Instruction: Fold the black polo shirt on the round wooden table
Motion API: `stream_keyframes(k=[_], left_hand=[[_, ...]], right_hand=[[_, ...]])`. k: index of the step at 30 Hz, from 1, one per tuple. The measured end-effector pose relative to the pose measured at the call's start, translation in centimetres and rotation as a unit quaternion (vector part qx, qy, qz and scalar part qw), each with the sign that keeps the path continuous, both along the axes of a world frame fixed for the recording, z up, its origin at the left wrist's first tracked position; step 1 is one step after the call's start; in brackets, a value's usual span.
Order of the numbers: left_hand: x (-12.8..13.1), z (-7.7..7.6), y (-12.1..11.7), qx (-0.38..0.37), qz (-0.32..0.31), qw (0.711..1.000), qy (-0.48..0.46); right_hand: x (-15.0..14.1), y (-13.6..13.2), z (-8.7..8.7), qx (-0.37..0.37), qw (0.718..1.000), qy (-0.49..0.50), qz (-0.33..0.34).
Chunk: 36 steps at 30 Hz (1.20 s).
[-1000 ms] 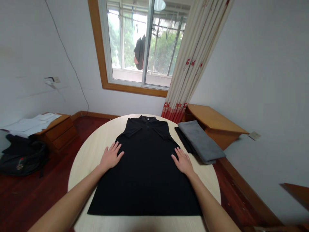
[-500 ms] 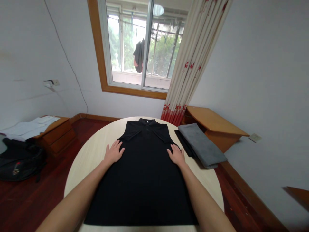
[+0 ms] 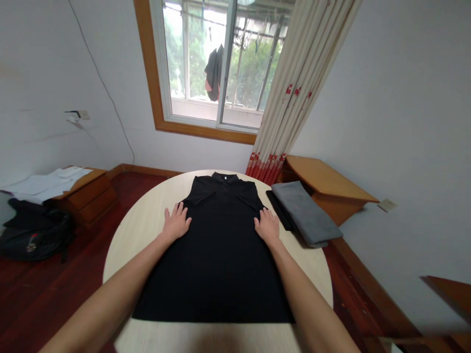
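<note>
A black polo shirt [image 3: 221, 260] lies flat and face up, its collar at the far side and its hem towards me. Both short sleeves are laid inward over the front. My left hand [image 3: 176, 222] rests on the shirt's left edge, just below the sleeve, with fingers spread. On the opposite edge lies my right hand [image 3: 268, 224], flat and open, its fingertips close to the other sleeve. Neither hand grips the cloth.
The shirt is on a round pale table [image 3: 128, 250]. Folded grey cloth [image 3: 307, 213] sits at the table's right side, over a folded black cloth [image 3: 278, 208]. Beyond stand a wooden desk [image 3: 327, 179], a curtain [image 3: 294, 98] and a window. A black bag [image 3: 37, 235] is on the floor at left.
The view has tilted down slightly, so the room appears higher. Both hands stay flat at the shirt's side edges, and the shirt keeps its shape.
</note>
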State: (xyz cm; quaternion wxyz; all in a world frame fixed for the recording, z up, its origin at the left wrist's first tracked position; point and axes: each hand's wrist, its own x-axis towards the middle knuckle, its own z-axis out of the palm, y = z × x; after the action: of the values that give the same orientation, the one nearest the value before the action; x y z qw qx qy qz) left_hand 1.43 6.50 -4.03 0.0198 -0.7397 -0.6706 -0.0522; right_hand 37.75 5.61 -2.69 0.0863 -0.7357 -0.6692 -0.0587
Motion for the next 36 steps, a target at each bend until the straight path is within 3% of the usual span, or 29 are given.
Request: stream_keyframes(k=[3, 5, 12, 15, 19, 22, 29, 32, 36], left_hand=[[2.0, -0.2, -0.6, -0.003, -0.057, 0.998, -0.017], [2.2, -0.5, -0.9, -0.019, -0.062, 0.997, -0.031], [-1.9, 0.3, -2.2, -0.037, 0.018, 0.999, -0.013], [1.0, 0.9, -4.1, -0.020, 0.006, 1.000, 0.002], [7.6, 0.2, -7.9, -0.004, -0.152, 0.988, -0.027], [8.5, -0.5, -10.2, -0.003, -0.177, 0.983, -0.044], [-0.1, -0.7, -12.6, 0.006, -0.063, 0.998, -0.015], [-1.2, -0.3, -14.2, 0.019, 0.004, 1.000, 0.000], [-0.6, 1.0, -16.2, 0.050, 0.081, 0.995, 0.010]], right_hand=[[-2.2, 0.1, 0.0, -0.043, 0.996, 0.032, 0.075], [-2.5, -0.1, -0.5, -0.076, 0.992, 0.054, 0.090], [1.8, -1.9, -1.2, -0.076, 0.995, 0.059, 0.012], [0.0, -2.7, -0.5, -0.064, 0.996, 0.055, 0.000], [-5.7, -4.9, -0.2, -0.052, 0.986, 0.074, 0.137], [-7.0, -7.1, -0.8, -0.065, 0.974, 0.097, 0.196], [1.5, -10.2, -2.5, -0.029, 0.991, 0.099, 0.088], [3.2, -10.6, -2.9, -0.010, 0.993, 0.106, 0.045], [3.4, -10.5, -3.3, 0.007, 0.991, 0.129, 0.033]])
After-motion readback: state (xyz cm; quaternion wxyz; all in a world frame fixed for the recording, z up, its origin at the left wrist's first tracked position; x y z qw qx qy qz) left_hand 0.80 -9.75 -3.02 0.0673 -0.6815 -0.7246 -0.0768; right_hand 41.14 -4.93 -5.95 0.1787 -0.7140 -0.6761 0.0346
